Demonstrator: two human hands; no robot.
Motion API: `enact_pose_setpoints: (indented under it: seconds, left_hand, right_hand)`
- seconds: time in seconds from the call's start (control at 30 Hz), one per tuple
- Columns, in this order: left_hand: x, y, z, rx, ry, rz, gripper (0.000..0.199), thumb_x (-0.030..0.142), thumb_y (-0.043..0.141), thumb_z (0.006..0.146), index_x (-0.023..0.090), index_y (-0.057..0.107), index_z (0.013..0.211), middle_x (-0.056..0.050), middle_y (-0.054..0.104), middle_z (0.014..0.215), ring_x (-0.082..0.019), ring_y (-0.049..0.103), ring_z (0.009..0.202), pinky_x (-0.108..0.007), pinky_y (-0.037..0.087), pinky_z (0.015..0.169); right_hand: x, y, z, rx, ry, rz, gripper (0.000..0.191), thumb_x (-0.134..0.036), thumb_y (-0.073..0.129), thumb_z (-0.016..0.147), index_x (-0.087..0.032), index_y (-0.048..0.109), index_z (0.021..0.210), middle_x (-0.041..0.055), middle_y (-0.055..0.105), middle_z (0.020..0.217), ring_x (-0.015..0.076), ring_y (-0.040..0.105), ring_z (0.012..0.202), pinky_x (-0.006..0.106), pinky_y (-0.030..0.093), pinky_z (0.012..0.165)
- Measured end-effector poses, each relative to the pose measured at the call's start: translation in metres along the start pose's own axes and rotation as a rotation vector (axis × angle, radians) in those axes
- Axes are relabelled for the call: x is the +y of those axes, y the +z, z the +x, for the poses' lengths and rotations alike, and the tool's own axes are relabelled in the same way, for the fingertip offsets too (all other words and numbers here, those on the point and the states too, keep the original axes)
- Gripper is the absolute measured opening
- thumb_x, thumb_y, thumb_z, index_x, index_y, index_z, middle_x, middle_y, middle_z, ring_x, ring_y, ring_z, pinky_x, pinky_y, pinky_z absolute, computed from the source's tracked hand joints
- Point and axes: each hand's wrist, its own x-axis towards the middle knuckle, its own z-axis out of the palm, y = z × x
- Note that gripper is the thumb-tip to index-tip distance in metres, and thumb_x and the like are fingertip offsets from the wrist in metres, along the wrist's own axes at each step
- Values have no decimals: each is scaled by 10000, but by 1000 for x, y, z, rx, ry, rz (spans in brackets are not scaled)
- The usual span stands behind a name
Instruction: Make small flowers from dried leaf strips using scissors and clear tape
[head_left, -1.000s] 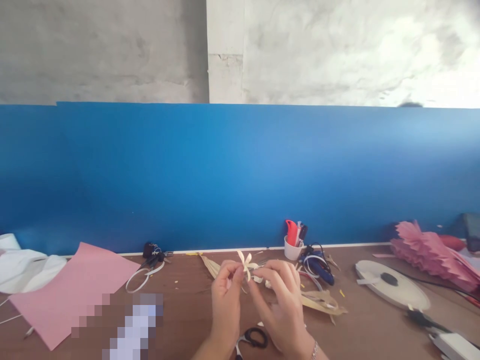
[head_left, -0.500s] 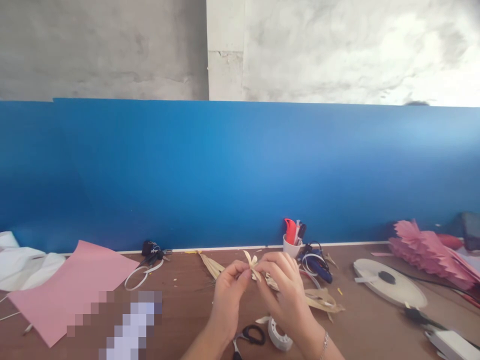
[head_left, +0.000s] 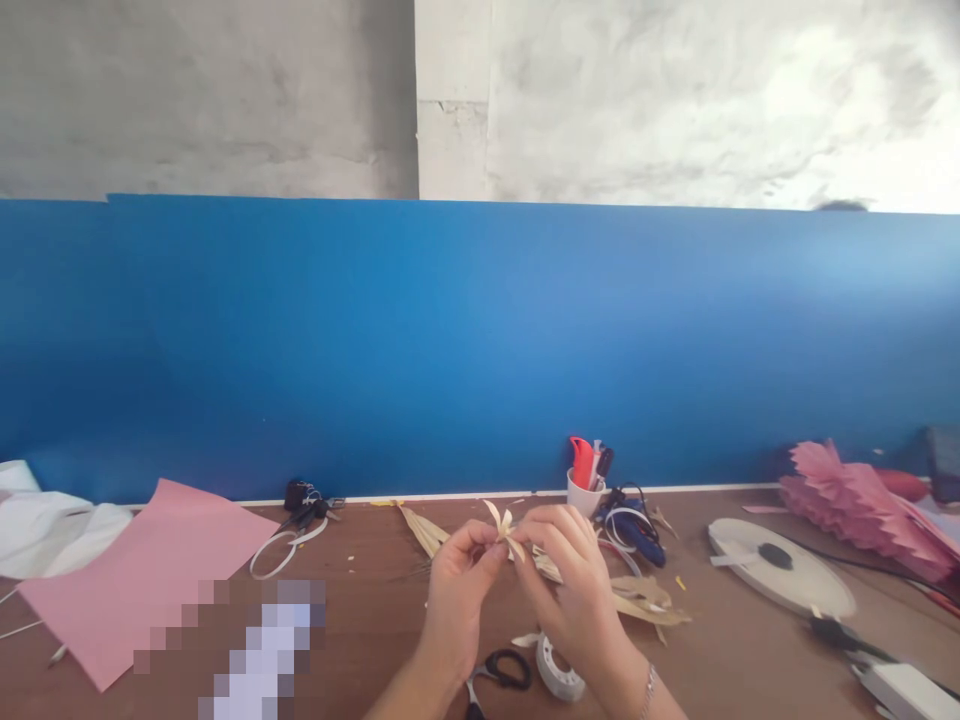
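A small pale flower [head_left: 501, 520], its petals looking like dried husk strips, is pinched between both hands above the brown table. My left hand [head_left: 457, 580] grips its base from the left with thumb and fingertips. From the right, my right hand [head_left: 566, 560] has its fingertips on a petal, with a bracelet on the wrist. Behind the hands lie dry husk strips [head_left: 424, 530], partly covered by them. Below are black-handled scissors [head_left: 510, 670] and a white roll of tape [head_left: 559, 672], which the right forearm partly overlaps.
A white cup [head_left: 583, 493] holds pens and a red tool. Pink paper [head_left: 142, 580] and keys [head_left: 306, 507] are on the left. Rightward are a blue-handled tool [head_left: 637, 535], an oval pale board [head_left: 780, 568] and pleated pink paper [head_left: 862, 500]. A blue partition [head_left: 480, 350] rises behind.
Both hands stay almost where they were, still holding the flower. Its petals have shifted very slightly between the fingertips.
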Motion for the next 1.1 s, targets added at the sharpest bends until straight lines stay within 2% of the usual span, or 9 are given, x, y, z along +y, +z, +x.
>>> enact_pose_setpoints:
  seconds: [0.23, 0.37, 0.77, 0.97, 1.1]
  left_hand:
    - [0, 3, -1, 36, 53, -13, 144, 257, 739, 701, 165, 628, 709, 23, 533, 681, -122, 455, 698, -231, 384, 694]
    - [1, 4, -3, 52, 55, -45, 162, 257, 758, 673, 164, 627, 692, 22, 533, 677, -122, 459, 691, -230, 391, 690]
    - [-2, 5, -4, 28, 98, -21, 207, 323, 724, 720, 153, 620, 661, 17, 485, 672, -123, 414, 673, -229, 371, 664]
    - [2, 3, -4, -41, 40, -134, 220, 314, 751, 697, 152, 615, 639, 22, 474, 642, -124, 418, 659, -239, 367, 672]
    - [4, -1, -1, -47, -7, -196, 223, 322, 776, 666, 160, 626, 640, 21, 491, 631, -127, 431, 653, -247, 371, 680]
  right_hand:
    - [-4, 6, -2, 82, 31, 58, 116, -110, 511, 864, -218, 550, 844, 28, 564, 831, 189, 534, 775, 335, 415, 687]
    - [-4, 8, -3, 80, 54, 94, 121, -107, 496, 873, -216, 545, 857, 43, 537, 869, 197, 518, 807, 349, 434, 688]
    - [-6, 10, -3, 90, 39, 92, 143, -88, 499, 861, -220, 552, 877, 41, 537, 869, 203, 518, 815, 351, 429, 689]
    - [-11, 14, -4, 213, 83, 115, 131, -106, 562, 825, -219, 501, 852, 42, 540, 884, 203, 540, 825, 343, 442, 696]
    - [-14, 17, -6, 234, 171, 226, 215, -131, 582, 814, -221, 442, 950, 78, 516, 980, 227, 540, 921, 368, 477, 735]
